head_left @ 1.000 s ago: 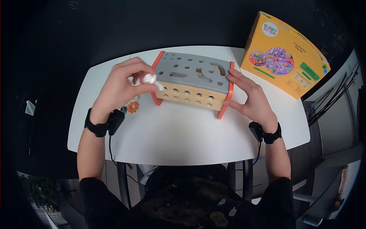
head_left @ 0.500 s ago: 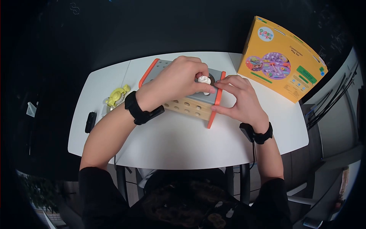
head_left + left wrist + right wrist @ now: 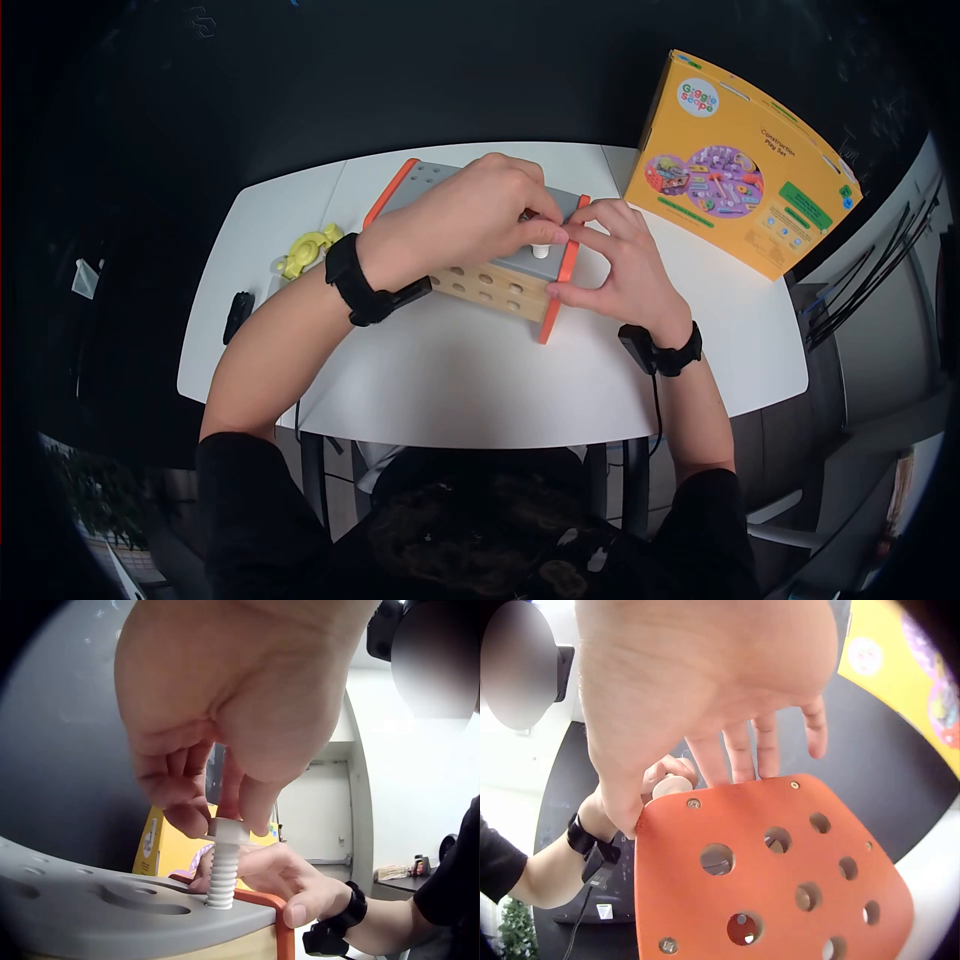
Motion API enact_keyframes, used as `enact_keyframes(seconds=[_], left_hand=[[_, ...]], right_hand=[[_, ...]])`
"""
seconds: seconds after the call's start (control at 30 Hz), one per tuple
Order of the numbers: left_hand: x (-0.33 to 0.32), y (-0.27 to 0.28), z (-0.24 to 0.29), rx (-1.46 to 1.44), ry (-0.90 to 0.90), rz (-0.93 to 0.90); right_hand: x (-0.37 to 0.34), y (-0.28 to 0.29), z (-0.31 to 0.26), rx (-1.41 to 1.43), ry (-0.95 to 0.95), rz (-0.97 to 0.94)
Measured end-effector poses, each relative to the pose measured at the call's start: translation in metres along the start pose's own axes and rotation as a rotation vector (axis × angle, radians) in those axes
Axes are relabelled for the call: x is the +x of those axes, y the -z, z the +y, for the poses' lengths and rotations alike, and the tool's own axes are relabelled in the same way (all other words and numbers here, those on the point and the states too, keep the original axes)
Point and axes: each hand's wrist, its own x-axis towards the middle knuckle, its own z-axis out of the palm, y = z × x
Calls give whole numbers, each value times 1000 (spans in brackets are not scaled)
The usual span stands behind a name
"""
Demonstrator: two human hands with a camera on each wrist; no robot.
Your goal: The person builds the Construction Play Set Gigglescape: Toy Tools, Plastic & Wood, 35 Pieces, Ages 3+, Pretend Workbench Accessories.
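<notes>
A white tabletop (image 3: 450, 395) stands before a black wall (image 3: 420, 80) bearing faint marks, above a dark gray floor (image 3: 778, 435). Elsewhere, a pale door (image 3: 319, 806) adjoins a bright white wall (image 3: 409, 765); leafy greenery (image 3: 105, 490) occupies a corner.

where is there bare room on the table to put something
Widest free patch: the table between the toy workbench and the near edge. Another: right of the right hand, in front of the yellow box. Crowded: the workbench's right end, where the left hand pinches a white screw, and the left side, with yellow pieces and a black object.
</notes>
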Motion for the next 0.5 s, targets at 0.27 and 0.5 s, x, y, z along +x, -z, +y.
enact_keyframes(seconds=[0.27,0.5], left_hand=[[4,9,1,-99,-12,-105],[2,10,11,-164,4,-91]], right_hand=[[-2,-6,5,48,30,75],[-1,-7,6,67,42,94]])
